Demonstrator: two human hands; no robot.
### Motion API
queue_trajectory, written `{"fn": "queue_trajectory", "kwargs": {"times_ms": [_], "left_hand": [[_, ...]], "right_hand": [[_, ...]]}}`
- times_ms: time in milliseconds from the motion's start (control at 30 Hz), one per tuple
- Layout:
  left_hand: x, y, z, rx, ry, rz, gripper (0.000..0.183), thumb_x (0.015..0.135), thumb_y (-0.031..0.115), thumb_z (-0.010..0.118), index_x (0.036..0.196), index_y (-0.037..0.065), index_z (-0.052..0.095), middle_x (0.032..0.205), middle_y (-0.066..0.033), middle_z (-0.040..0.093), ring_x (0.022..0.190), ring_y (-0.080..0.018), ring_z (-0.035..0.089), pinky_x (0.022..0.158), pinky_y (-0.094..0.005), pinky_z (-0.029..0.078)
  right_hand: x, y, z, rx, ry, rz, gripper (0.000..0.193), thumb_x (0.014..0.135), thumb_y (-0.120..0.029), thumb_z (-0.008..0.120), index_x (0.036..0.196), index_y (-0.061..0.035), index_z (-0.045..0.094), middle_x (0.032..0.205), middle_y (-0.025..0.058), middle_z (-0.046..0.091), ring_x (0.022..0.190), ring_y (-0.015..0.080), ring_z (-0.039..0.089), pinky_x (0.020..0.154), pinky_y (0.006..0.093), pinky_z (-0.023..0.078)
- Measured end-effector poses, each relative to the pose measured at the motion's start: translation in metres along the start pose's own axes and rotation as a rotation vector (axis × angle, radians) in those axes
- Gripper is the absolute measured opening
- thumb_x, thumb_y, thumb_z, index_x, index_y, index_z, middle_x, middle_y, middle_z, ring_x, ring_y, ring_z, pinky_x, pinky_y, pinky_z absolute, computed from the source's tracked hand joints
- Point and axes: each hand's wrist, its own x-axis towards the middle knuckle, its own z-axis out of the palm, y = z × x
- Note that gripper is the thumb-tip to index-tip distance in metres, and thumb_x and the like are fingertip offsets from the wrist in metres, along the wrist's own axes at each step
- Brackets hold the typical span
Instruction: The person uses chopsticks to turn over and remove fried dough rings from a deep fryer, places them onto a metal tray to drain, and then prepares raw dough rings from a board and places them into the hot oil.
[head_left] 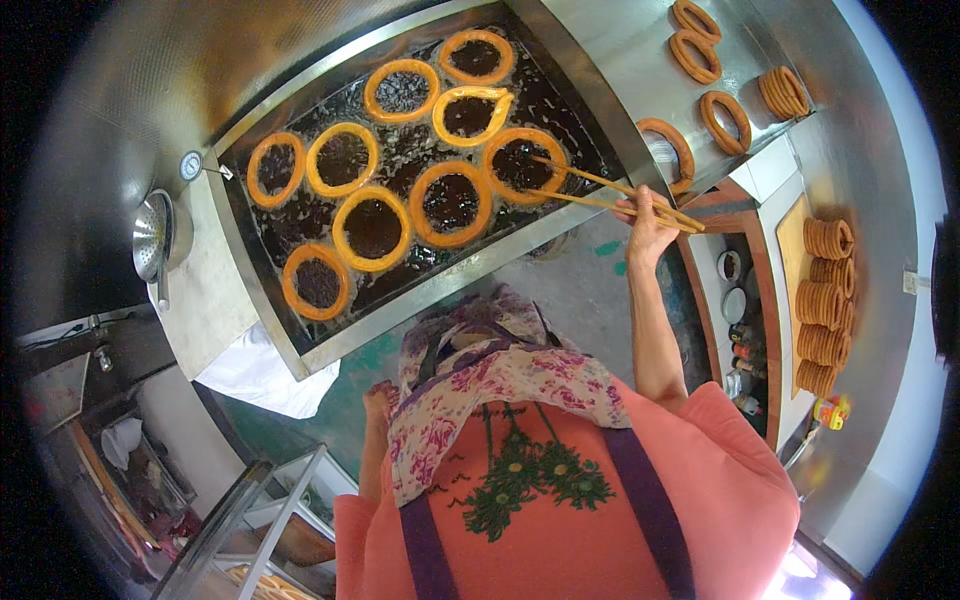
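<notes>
My right hand is closed round a pair of long wooden chopsticks. Their tips reach into the opening of an orange-brown fried dough ring at the right of the fryer. Dark oil fills this wide rectangular vat, bounded by a metal rim. Several more dough rings float there, among them a paler yellow one with an overlapping seam and a browner one close by. Low beside my flowered apron hangs my left hand, away from the fryer; its fingers are too poorly shown to read.
Right of the vat, browned rings and a ring stack lie on a steel counter. More stacks stand on a board. At left are a dial thermometer, a metal strainer and a white cloth.
</notes>
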Motion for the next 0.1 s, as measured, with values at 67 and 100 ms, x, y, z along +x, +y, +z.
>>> {"fn": "queue_trajectory", "kwargs": {"times_ms": [67, 100], "left_hand": [[-0.013, 0.015, 0.012, 0.069, 0.058, 0.018, 0.023, 0.084, 0.014, 0.054, 0.104, 0.002, 0.058, 0.075, -0.0105, 0.062, 0.051, -0.0139, 0.053, 0.041, -0.0247, 0.041], [-0.014, 0.019, 0.011, 0.071, 0.065, 0.027, 0.023, 0.084, 0.014, 0.054, 0.104, 0.002, 0.058, 0.075, -0.0105, 0.062, 0.051, -0.0139, 0.053, 0.041, -0.0247, 0.041]], "right_hand": [[0.009, 0.03, -0.008, 0.096, 0.045, 0.103, 0.025, 0.085, -0.018, 0.063, 0.091, 0.0049, 0.057, 0.081, 0.0161, 0.062, 0.064, 0.023, 0.065, 0.05, 0.0323, 0.056], [0.013, 0.045, -0.01, 0.148, 0.062, 0.157, 0.025, 0.084, -0.019, 0.063, 0.091, 0.0048, 0.057, 0.081, 0.0161, 0.062, 0.064, 0.0234, 0.065, 0.049, 0.0324, 0.056]]}}
